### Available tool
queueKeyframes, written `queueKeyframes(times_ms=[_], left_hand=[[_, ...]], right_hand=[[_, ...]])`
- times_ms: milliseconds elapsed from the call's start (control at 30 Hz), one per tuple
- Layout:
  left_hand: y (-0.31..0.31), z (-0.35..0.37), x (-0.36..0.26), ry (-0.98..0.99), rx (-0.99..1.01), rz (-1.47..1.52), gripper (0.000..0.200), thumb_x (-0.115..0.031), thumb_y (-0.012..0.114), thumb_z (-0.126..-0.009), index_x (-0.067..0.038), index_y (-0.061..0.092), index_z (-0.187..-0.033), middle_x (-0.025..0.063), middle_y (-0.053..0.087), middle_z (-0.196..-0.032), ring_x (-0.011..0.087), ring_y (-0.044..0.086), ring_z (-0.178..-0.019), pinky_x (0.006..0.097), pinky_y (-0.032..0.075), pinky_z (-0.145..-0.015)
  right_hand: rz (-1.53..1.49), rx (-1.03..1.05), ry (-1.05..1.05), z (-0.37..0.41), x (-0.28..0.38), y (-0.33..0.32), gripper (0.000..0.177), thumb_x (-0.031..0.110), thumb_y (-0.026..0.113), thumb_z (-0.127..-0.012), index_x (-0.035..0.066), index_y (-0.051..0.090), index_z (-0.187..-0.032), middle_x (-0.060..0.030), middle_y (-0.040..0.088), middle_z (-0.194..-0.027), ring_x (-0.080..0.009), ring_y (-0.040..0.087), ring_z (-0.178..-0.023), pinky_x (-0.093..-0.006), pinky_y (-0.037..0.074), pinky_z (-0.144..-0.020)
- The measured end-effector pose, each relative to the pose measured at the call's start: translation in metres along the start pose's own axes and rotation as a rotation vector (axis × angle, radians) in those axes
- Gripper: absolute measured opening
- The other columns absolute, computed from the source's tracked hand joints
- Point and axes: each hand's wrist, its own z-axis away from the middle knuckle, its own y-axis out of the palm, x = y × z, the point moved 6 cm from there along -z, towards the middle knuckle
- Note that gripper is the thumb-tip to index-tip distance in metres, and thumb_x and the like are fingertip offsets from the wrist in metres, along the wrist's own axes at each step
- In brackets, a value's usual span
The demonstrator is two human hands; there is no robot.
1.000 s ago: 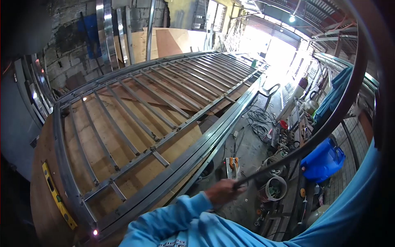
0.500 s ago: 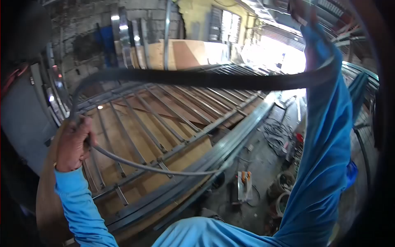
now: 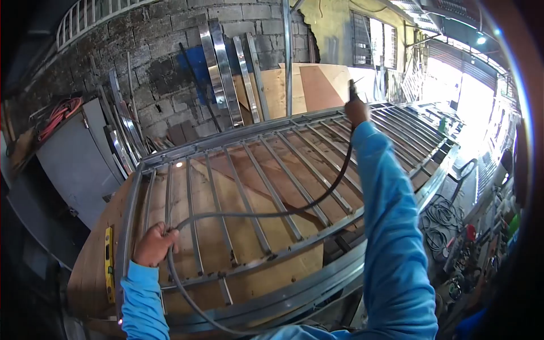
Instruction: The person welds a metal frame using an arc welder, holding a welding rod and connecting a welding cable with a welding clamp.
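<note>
My left hand [image 3: 154, 245] is closed around a dark cable [image 3: 255, 215] above the left part of a metal frame. Both ends of the held stretch continue, one down toward my body and one in a sagging curve to the right. My right hand [image 3: 357, 113], raised at the far side, grips a dark handheld tool [image 3: 353, 90] with a thin rod at its tip; the cable runs up to it. Under both hands lies the barred metal frame [image 3: 246, 198], resting on plywood [image 3: 283, 273].
A yellow level [image 3: 109, 263] lies on the plywood at left. Metal strips [image 3: 213, 73] lean on the block wall behind. A grey cabinet [image 3: 79, 164] stands left, with red cable [image 3: 59, 118] on top. Coiled cable [image 3: 443, 218] and tools lie on the floor at right.
My right hand has come down from the top edge and reaches forward over the frame. The cable has dropped from a high loop to a lower curve. The view has shifted, showing more wall.
</note>
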Motion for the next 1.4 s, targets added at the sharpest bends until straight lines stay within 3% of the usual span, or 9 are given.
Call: queueKeyframes(times_ms=[400,600,733,833,1033,1133,1233,1333,1400], left_hand=[[0.046,0.033,0.023,-0.294,-0.290,-0.536,0.042,-0.031,0.068,-0.088,0.004,0.065,-0.110,0.0236,0.070,-0.082,0.0354,0.071,-0.077,0.0459,0.055,-0.072],[0.061,0.075,0.045,-0.293,-0.318,-0.791,0.046,-0.035,0.068,-0.086,0.005,0.064,-0.108,0.0295,0.068,-0.085,0.0488,0.066,-0.082,0.0534,0.054,-0.075],[0.076,0.097,0.032,-0.403,-0.246,-0.812,0.047,-0.042,0.064,-0.094,0.004,0.065,-0.101,0.0237,0.068,-0.079,0.0394,0.067,-0.068,0.0482,0.052,-0.063],[0.086,0.118,0.043,-0.349,-0.237,-0.775,0.024,-0.018,0.066,-0.096,0.003,0.070,-0.106,0.0183,0.068,-0.082,0.0254,0.054,-0.054,0.0357,0.040,-0.047],[0.113,0.132,-0.002,-0.520,-0.330,-0.659,0.023,-0.024,0.064,-0.098,-0.001,0.068,-0.096,0.0170,0.065,-0.081,0.0315,0.058,-0.063,0.0430,0.046,-0.055],[0.135,0.174,0.087,0.139,-0.041,-1.327,0.023,-0.023,0.062,-0.099,0.000,0.068,-0.100,0.0174,0.066,-0.082,0.0298,0.059,-0.064,0.0430,0.047,-0.053],[0.134,0.152,0.000,0.060,-0.229,-1.038,0.020,-0.019,0.061,-0.099,0.000,0.067,-0.099,0.0184,0.066,-0.087,0.0284,0.060,-0.066,0.0421,0.050,-0.054],[0.111,0.176,0.031,-0.352,-0.213,-0.938,0.016,-0.016,0.061,-0.098,0.000,0.066,-0.100,0.0198,0.067,-0.094,0.0290,0.061,-0.068,0.0410,0.054,-0.059],[0.105,0.196,0.052,-0.115,-0.124,-1.342,0.015,-0.014,0.061,-0.098,0.000,0.066,-0.100,0.0208,0.067,-0.095,0.0310,0.063,-0.070,0.0406,0.055,-0.059]], right_hand=[[-0.169,0.482,0.001,0.122,0.089,0.337,0.059,0.024,0.061,-0.090,0.019,0.044,-0.146,-0.0207,0.059,-0.132,-0.0425,0.059,-0.120,-0.0494,0.049,-0.101],[-0.195,0.428,-0.022,0.138,0.109,0.392,0.046,0.019,0.056,-0.092,0.016,0.050,-0.138,-0.0191,0.060,-0.132,-0.0413,0.058,-0.120,-0.0489,0.051,-0.099],[-0.217,0.525,-0.052,0.149,0.125,0.406,0.052,0.014,0.052,-0.091,0.014,0.047,-0.143,-0.0212,0.060,-0.132,-0.0429,0.057,-0.121,-0.0495,0.048,-0.102],[-0.220,0.568,-0.135,0.162,0.137,0.424,0.055,0.012,0.050,-0.090,0.014,0.046,-0.145,-0.0222,0.061,-0.131,-0.0433,0.057,-0.121,-0.0503,0.048,-0.102],[-0.146,0.496,-0.208,0.186,0.158,0.447,0.045,0.017,0.051,-0.093,0.015,0.053,-0.138,-0.0123,0.064,-0.130,-0.0377,0.060,-0.118,-0.0474,0.052,-0.096],[-0.105,0.463,-0.203,0.189,0.161,0.463,0.047,0.018,0.051,-0.094,0.016,0.052,-0.141,-0.0105,0.063,-0.132,-0.0356,0.059,-0.119,-0.0462,0.052,-0.094],[-0.046,0.408,-0.177,0.194,0.162,0.467,0.047,0.019,0.051,-0.094,0.017,0.051,-0.141,-0.0094,0.062,-0.131,-0.0349,0.059,-0.119,-0.0458,0.052,-0.093],[0.022,0.374,-0.097,0.195,0.159,0.468,0.047,0.022,0.052,-0.095,0.016,0.051,-0.141,-0.0092,0.063,-0.129,-0.0351,0.059,-0.116,-0.0465,0.052,-0.091],[0.039,0.359,-0.046,0.190,0.157,0.470,0.046,0.023,0.053,-0.095,0.016,0.051,-0.141,-0.0096,0.063,-0.127,-0.0352,0.060,-0.113,-0.0469,0.052,-0.089]])
